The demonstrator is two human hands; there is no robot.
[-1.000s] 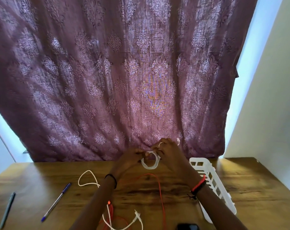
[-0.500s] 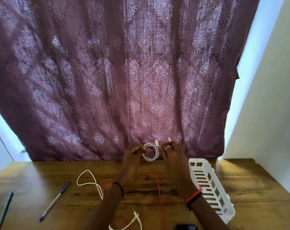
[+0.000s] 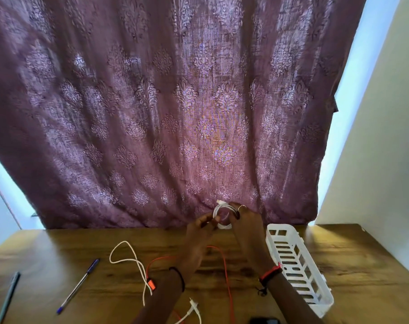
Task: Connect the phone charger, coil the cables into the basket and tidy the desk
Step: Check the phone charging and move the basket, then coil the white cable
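Note:
A small coiled white cable (image 3: 223,215) is held up above the far edge of the wooden desk (image 3: 362,265). My left hand (image 3: 202,226) pinches its left side and my right hand (image 3: 244,220) grips its right side, a plug end sticking up at the top. A white slotted basket (image 3: 297,265) lies to the right of my right wrist. On the desk lie a loose white cable (image 3: 131,260), a red cable (image 3: 225,272) and a white plug (image 3: 194,308). A dark phone (image 3: 264,321) peeks in at the bottom edge.
A blue pen (image 3: 78,285) and a grey pen (image 3: 8,298) lie on the left of the desk. A purple patterned curtain (image 3: 175,113) hangs behind the desk, and a pale wall (image 3: 386,136) stands on the right.
Both hands lifted the white coil slightly higher and farther from me. The coil looks tighter now, with the plug end sticking up at its top.

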